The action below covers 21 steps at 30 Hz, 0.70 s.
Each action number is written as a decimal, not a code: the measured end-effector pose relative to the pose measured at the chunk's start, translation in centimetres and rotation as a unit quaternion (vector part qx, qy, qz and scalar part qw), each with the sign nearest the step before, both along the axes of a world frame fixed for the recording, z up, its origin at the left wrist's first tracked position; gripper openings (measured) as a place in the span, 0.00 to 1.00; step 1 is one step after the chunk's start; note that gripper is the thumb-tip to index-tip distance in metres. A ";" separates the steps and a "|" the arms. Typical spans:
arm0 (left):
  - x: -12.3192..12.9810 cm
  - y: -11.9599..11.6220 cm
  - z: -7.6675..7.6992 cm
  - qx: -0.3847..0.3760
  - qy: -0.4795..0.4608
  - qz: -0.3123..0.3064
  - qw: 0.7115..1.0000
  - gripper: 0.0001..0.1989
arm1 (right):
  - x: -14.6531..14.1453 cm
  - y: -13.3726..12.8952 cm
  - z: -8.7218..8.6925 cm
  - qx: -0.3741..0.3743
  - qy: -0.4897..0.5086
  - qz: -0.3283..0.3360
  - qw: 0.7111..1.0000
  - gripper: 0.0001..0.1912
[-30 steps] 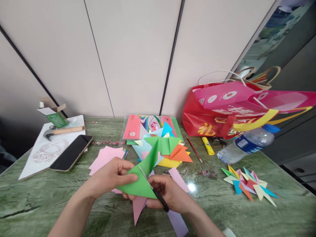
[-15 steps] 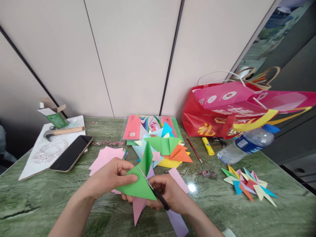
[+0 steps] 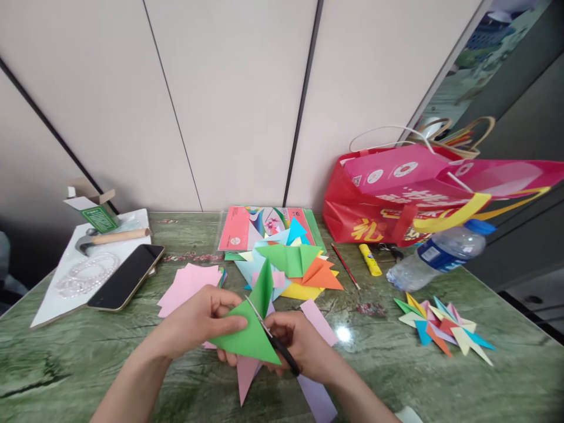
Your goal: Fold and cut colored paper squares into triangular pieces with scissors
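Note:
Pinched between the thumb and fingers of my left hand is a folded sheet of green paper, with one flap standing up at its far end. My right hand grips black-handled scissors, whose blades lie along the green paper's right edge. Some of the right fingers are hidden behind the paper and handles. Under my hands lie a pink pointed paper piece and a lilac paper strip. A pink strip is just beyond my right hand.
Behind my hands are a pile of folded coloured papers and a pink paper stack. A phone and a hammer lie left. Rightward are a glue stick, a bottle, a red bag and paper stars.
The green paper has tilted slightly and dropped a little at its near corner. Both hands keep their grips, and the scissors stay at the paper's right edge.

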<state>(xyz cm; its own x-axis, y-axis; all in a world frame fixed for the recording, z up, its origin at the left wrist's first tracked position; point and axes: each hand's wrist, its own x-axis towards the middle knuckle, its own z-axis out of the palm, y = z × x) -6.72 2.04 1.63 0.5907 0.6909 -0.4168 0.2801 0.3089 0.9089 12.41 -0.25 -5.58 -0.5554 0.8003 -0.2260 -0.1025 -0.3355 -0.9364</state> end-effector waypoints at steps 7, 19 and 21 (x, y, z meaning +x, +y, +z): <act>0.1 0.2 -0.2 0.106 0.009 0.107 0.989 0.11 | 0.0 0.4 0.5 0.027 0.076 -0.156 0.984 0.18; 3.0 -0.3 -1.1 0.098 -0.034 0.139 0.985 0.08 | 0.6 0.7 0.3 0.087 0.089 -0.320 0.939 0.21; 3.4 -0.4 -1.3 0.075 -0.029 0.139 0.987 0.08 | 0.7 0.7 0.5 0.095 0.088 -0.323 0.938 0.21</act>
